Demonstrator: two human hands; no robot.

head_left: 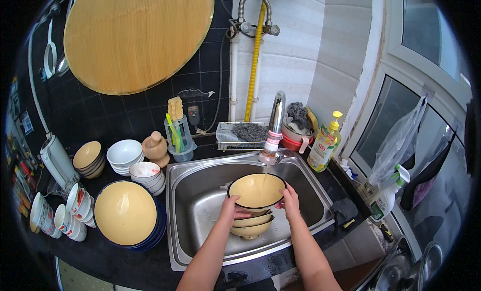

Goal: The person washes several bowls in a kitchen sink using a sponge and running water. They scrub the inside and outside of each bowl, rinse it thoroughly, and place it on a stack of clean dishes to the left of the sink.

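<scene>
Between my two hands I hold a cream enamel bowl (258,188) with a dark rim, under the running tap (273,135). My left hand (230,209) grips its left side, and my right hand (289,202) grips its right side. Water falls from the tap's pink and clear nozzle into the bowl. Below it, more cream bowls (252,228) with dark rims sit stacked in the steel sink (198,191). The held bowl partly covers that stack, so whether they touch I cannot tell.
Left of the sink stand large cream plates (125,213) in a stack, white bowls (125,153), patterned cups (75,223) and a wooden mortar (155,148). A wire rack (240,133) lies behind the sink. To the right are a soap bottle (324,146) and a spray bottle (388,196).
</scene>
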